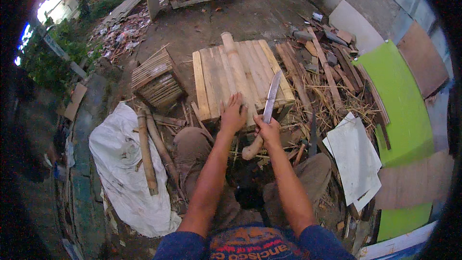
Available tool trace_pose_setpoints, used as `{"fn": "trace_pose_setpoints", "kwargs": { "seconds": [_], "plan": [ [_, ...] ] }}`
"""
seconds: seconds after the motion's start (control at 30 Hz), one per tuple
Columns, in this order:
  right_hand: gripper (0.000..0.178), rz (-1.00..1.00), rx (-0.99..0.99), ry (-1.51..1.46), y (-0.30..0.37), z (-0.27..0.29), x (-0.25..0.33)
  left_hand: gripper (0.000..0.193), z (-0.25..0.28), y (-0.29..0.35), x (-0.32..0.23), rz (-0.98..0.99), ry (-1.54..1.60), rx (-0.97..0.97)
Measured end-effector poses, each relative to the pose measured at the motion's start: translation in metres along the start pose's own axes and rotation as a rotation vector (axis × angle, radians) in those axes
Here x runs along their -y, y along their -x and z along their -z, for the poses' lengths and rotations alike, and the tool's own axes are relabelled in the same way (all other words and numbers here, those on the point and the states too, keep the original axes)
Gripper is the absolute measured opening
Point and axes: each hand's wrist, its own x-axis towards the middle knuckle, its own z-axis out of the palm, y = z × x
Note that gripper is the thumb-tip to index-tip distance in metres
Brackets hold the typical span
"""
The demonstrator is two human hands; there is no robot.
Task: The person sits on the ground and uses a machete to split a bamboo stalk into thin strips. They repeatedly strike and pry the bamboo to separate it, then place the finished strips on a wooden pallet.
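A low wooden slatted bench (pixel 210 84) stands in front of my knees, and a bamboo pole (pixel 234 62) lies lengthwise across its top, reaching past the far edge. My left hand (pixel 233 114) rests at the near end of the bench with its fingers stretched out, against the pole's left side. In my right hand (pixel 268 131) is a machete (pixel 273 94), its blade pointing up and away over the bench's right side. The thick wooden handle comes out below my fist, its rounded end toward me.
Left of the bench sits a small slatted wooden crate (pixel 156 78). Bamboo lengths (pixel 147 151) lie on a white sack (pixel 122 163). On the right are scrap wood (pixel 327 72), straw-like shavings, white sheets (pixel 353 159) and a green panel (pixel 397 101) leaning at the wall.
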Motion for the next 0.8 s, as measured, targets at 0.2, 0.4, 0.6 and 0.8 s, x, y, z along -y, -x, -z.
{"fn": "trace_pose_setpoints", "kwargs": {
  "seconds": [0.2, 0.4, 0.6, 0.8],
  "plan": [
    [0.022, -0.034, 0.07, 0.026, 0.014, -0.007, 0.014, 0.06, -0.001, 0.002, 0.014, -0.006, 0.075, -0.037],
    [0.021, 0.02, -0.018, 0.037, 0.013, -0.008, 0.007, 0.057, 0.003, 0.004, 0.012, -0.033, 0.058, 0.005],
    [0.027, 0.038, -0.054, 0.102, 0.01, -0.012, -0.001, 0.052, 0.012, -0.002, 0.03, 0.003, 0.187, 0.115],
    [0.03, 0.043, -0.074, 0.092, 0.009, -0.006, 0.001, 0.052, 0.016, -0.01, 0.032, -0.004, 0.307, 0.256]
  ]
}}
